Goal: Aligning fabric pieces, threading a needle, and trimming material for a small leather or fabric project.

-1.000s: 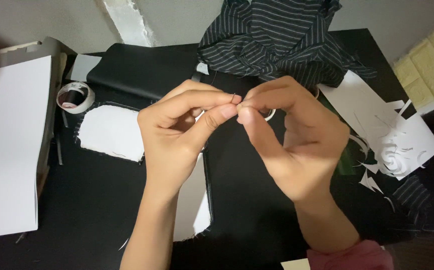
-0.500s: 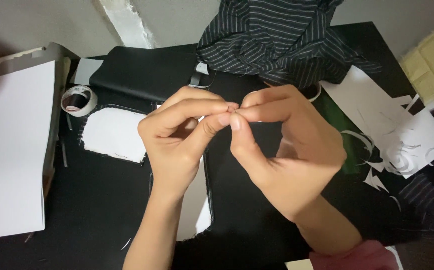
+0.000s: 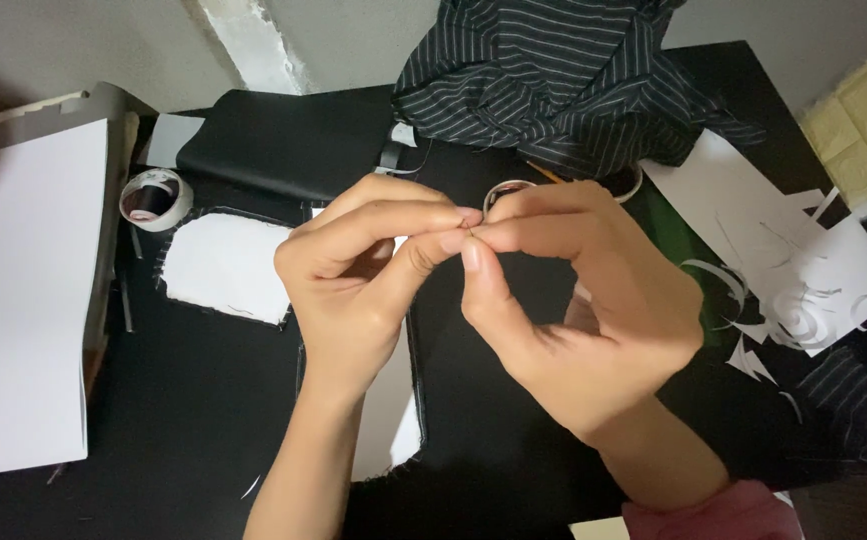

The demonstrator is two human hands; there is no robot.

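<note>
Above a black table (image 3: 203,420), the person's two hands meet fingertip to fingertip. The left hand (image 3: 363,285) has its thumb and forefinger pressed together, the other fingers curled over; the right hand (image 3: 583,310) pinches in the same way, its thumb upright just against the left thumb. Whatever sits in the pinch is too small to make out — perhaps something very thin — so I cannot tell what either hand grasps.

Below the hands lies a white fabric piece (image 3: 388,410) with a dark edge, partly covered by the left wrist. A second white fabric piece (image 3: 223,265) with a frayed border lies to the left, and near it a tape roll (image 3: 156,198). A large white sheet (image 3: 18,300) fills the left side. At the far edge of the table lie a black pouch (image 3: 288,140) and a black striped cloth (image 3: 553,80), bunched up. Just behind the right hand's fingers a metal ring (image 3: 501,190) shows. To the right lie white paper cuttings (image 3: 793,270) — some curled in spirals. A pink sleeve (image 3: 713,515) covers the right wrist.
</note>
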